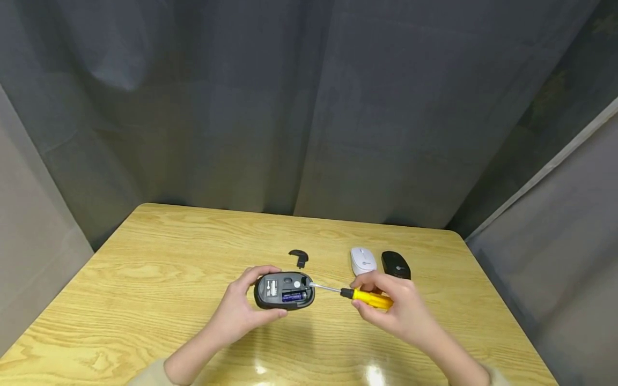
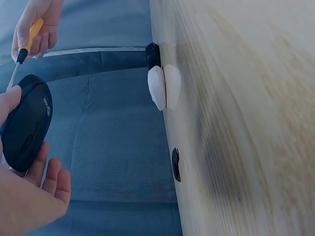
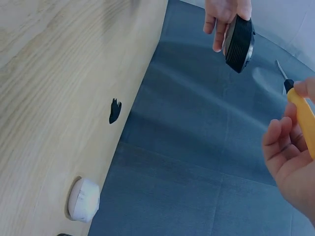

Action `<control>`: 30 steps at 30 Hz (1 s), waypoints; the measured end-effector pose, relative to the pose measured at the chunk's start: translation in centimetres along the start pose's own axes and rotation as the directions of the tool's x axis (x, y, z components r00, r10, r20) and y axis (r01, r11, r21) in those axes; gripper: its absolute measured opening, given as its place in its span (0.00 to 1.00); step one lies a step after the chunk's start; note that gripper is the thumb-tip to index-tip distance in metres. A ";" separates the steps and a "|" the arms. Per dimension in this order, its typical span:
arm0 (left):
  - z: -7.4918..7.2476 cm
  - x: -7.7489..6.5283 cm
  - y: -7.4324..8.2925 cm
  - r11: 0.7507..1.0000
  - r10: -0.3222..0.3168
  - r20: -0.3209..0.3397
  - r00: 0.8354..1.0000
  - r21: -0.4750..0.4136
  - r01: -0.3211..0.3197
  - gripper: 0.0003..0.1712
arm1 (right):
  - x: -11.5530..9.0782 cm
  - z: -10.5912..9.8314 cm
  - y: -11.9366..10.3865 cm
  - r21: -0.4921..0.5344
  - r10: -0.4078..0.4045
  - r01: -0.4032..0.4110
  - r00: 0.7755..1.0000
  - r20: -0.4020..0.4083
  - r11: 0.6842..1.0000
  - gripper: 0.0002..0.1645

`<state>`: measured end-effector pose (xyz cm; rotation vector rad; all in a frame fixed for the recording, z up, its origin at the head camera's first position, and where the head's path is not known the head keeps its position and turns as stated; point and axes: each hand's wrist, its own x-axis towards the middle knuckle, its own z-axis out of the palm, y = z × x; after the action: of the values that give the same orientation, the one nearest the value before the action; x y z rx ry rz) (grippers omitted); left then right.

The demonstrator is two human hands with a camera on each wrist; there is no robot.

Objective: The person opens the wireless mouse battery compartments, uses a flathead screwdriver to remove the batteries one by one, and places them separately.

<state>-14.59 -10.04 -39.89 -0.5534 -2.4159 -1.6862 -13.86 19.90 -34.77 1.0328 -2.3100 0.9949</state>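
Observation:
My left hand (image 1: 241,305) grips a black computer mouse (image 1: 276,288) by its edges, underside facing up in the head view. In its open compartment lies a purple-blue battery (image 1: 292,296). My right hand (image 1: 393,300) pinches a screwdriver (image 1: 372,298) by its yellow handle. The thin metal shaft points left, its tip over the mouse's right end; whether it touches cannot be told from the head view, while the right wrist view (image 3: 307,123) shows the handle between thumb and fingers. The mouse's rounded top (image 2: 30,120) faces the left wrist camera.
On the wooden table (image 1: 145,268), a small black cover (image 1: 300,257) lies beyond the held mouse. A white mouse (image 1: 363,260) and another black mouse (image 1: 396,264) stand side by side behind my right hand. Grey curtains (image 1: 241,107) hang behind the table.

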 end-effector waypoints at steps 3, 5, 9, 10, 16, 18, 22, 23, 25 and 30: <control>0.0 0.0 0.1 1.000 -0.008 0.001 1.000 0.005 0.008 0.41 | -0.1 0.2 0.0 -0.004 0.014 -0.014 0.999 0.034 1.000 0.20; -0.1 -0.1 0.2 1.000 -0.013 0.002 1.000 0.006 0.013 0.41 | -0.2 0.3 0.1 0.000 0.029 -0.029 0.998 0.063 1.000 0.19; -0.2 -0.1 0.3 1.000 -0.010 0.013 1.000 0.006 0.010 0.41 | -0.4 0.6 0.4 0.011 0.016 -0.017 0.996 0.084 1.000 0.18; -0.3 -0.1 0.3 1.000 -0.008 0.017 1.000 0.007 0.008 0.41 | -0.4 0.6 0.4 0.013 0.001 -0.002 0.996 0.084 1.000 0.18; -0.4 -0.1 0.4 1.000 -0.001 0.040 0.999 0.025 0.000 0.41 | -0.5 0.8 0.8 0.005 -0.064 0.064 0.994 0.092 0.998 0.13; -0.4 -0.1 0.4 1.000 0.002 0.047 0.999 0.030 -0.003 0.41 | -0.5 0.8 0.9 0.001 -0.072 0.072 0.993 0.095 0.997 0.12; -0.4 -0.1 0.5 0.999 0.005 0.055 0.998 0.040 -0.007 0.40 | -0.5 0.7 1.0 -0.016 -0.078 0.080 0.991 0.108 0.997 0.11; -0.4 -0.1 0.5 0.999 0.006 0.058 0.998 0.043 -0.009 0.40 | -0.5 0.7 1.0 -0.022 -0.075 0.078 0.991 0.114 0.997 0.11; -0.4 -0.1 0.5 0.999 0.011 0.059 0.998 0.047 -0.014 0.40 | -0.4 0.6 1.0 -0.038 -0.073 0.078 0.990 0.124 0.996 0.12; -0.3 -0.1 0.5 0.997 0.044 0.063 0.997 0.065 -0.049 0.41 | -0.2 0.5 0.9 -0.064 -0.100 0.110 0.985 0.139 0.992 0.16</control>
<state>-14.35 -10.21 -39.41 -0.6556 -2.4712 -1.5864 -14.47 20.04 -35.60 1.2138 -2.3522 0.8180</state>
